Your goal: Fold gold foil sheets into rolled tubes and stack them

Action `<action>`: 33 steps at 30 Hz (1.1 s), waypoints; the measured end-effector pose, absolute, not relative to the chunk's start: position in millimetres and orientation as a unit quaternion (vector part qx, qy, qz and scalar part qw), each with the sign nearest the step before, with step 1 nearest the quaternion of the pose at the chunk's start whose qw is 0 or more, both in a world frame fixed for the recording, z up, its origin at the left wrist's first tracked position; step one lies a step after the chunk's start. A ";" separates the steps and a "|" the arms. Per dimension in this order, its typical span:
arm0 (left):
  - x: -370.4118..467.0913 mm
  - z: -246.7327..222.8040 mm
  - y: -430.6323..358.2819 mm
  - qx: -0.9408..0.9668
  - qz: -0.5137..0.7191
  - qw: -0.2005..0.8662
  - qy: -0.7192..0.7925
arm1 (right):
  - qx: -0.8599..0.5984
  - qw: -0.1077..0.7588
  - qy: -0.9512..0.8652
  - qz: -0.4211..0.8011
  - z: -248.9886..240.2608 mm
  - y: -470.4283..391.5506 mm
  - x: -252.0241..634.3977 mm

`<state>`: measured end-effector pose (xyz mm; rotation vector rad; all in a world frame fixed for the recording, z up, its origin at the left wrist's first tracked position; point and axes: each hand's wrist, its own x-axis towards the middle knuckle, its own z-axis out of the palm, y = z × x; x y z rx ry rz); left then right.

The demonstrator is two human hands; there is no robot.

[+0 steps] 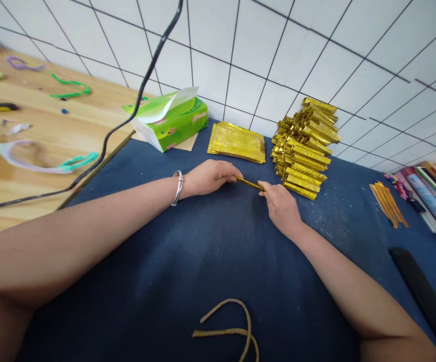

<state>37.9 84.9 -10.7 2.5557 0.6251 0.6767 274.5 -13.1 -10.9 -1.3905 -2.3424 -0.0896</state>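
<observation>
A thin gold strip [250, 184] stretches between my two hands, low over the dark blue table [218, 251]. My left hand [212, 177], with a silver bangle at the wrist, pinches its left end. The right end is pinched by the fingers of my right hand [281, 207]. Behind my hands lies a flat stack of gold foil sheets [236, 143]. To its right rises a pile of folded gold foil pieces [304, 151], just beyond my right hand.
A green tissue box [173, 120] stands back left. A black cable [142, 90] crosses the left side. Tan cords [236, 331] lie at the front. On the right are orange strips [389, 203], books [434, 201] and a long black object [421, 294]. A tiled wall [218, 45] rises behind.
</observation>
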 end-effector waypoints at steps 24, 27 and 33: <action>33.6 -11.4 96.1 0.910 0.266 0.148 0.280 | -0.554 0.228 -0.797 -0.071 -13.9 -7.7 284.3; 32.1 -12.3 97.3 0.908 0.270 0.156 0.281 | -0.555 0.220 -0.799 -0.073 -13.7 -7.9 284.1; 30.8 -11.6 97.3 0.893 0.271 0.176 0.312 | -0.550 0.210 -0.805 -0.073 -14.2 -7.2 284.2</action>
